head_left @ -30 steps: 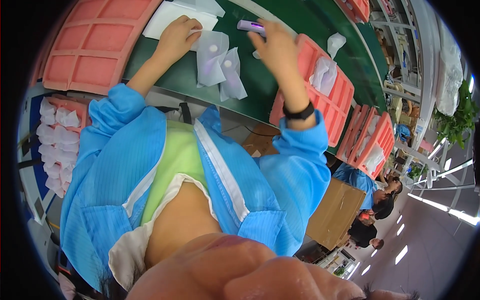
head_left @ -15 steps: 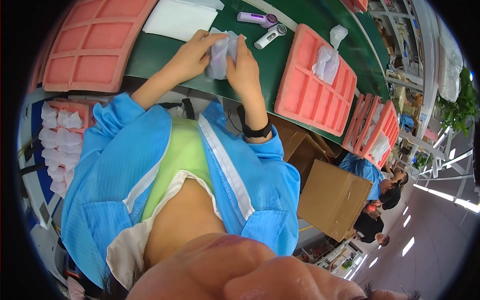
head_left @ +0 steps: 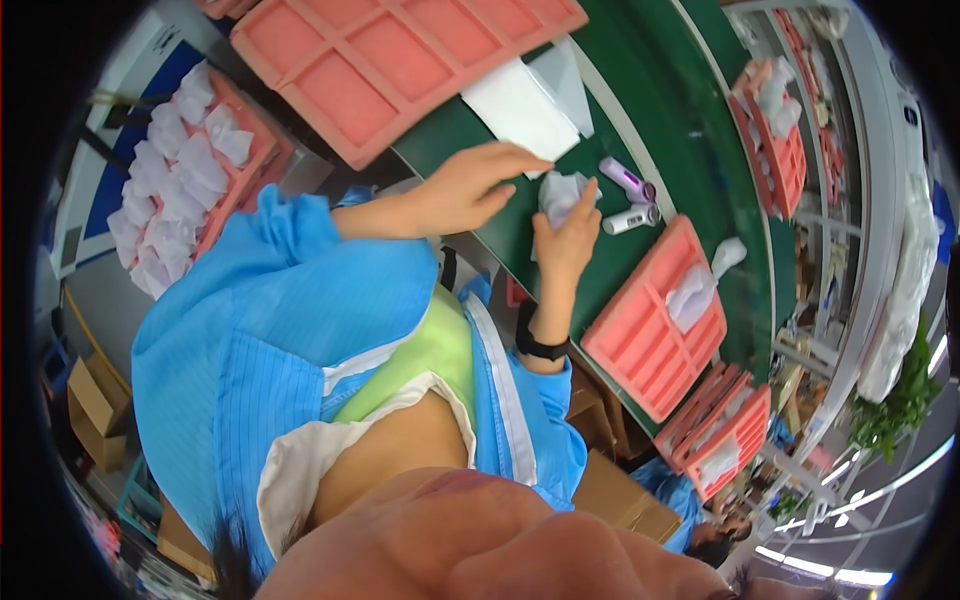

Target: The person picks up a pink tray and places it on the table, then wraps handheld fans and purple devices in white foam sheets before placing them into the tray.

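A small bundle wrapped in thin white paper is gripped by my right hand above the green work surface. What lies inside the paper is hidden. My left hand is apart from the bundle, its fingers stretched out and nothing in them, near a stack of white paper sheets. Just right of the bundle lie two small handheld devices with round heads, a purple one and a white one.
A pink foam tray with compartments lies at the upper left. Another pink tray at the right holds a white wrapped bundle. At the far left, a pink tray carries several wrapped bundles. More trays and a cardboard box are at lower right.
My left hand has let go of the wrapped bundle and moved away to its left; my right hand keeps hold. The whole view has turned toward the left.
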Tool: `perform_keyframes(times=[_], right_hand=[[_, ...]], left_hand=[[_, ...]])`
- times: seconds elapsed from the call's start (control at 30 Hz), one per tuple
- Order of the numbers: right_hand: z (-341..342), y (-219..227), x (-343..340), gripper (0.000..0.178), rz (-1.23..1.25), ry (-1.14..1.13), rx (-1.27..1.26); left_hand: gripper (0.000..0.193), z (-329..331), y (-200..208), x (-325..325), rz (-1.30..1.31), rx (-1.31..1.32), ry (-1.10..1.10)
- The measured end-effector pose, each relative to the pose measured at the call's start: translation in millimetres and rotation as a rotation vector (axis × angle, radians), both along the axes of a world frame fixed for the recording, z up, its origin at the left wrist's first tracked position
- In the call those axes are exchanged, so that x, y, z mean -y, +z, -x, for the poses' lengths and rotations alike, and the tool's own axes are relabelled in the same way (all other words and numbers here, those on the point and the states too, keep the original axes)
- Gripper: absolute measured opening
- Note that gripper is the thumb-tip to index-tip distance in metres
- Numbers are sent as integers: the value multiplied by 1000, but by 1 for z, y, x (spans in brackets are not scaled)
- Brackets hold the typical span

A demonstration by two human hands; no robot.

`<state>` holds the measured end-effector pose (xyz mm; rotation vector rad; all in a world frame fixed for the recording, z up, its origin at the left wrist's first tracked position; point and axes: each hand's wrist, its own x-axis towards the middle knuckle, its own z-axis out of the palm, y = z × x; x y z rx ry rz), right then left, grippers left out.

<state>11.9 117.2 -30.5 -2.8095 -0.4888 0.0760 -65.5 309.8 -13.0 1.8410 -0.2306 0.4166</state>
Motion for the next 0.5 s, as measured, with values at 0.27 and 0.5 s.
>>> perform_keyframes(times=[0.27,0.5], right_hand=[[5,53,-79,84,-726,445,-295],[-11,16,-248,82,-302,769,117]], left_hand=[[51,86,-50,-157,227,149,1292],[40,90,-79,-163,1017,23,1075]])
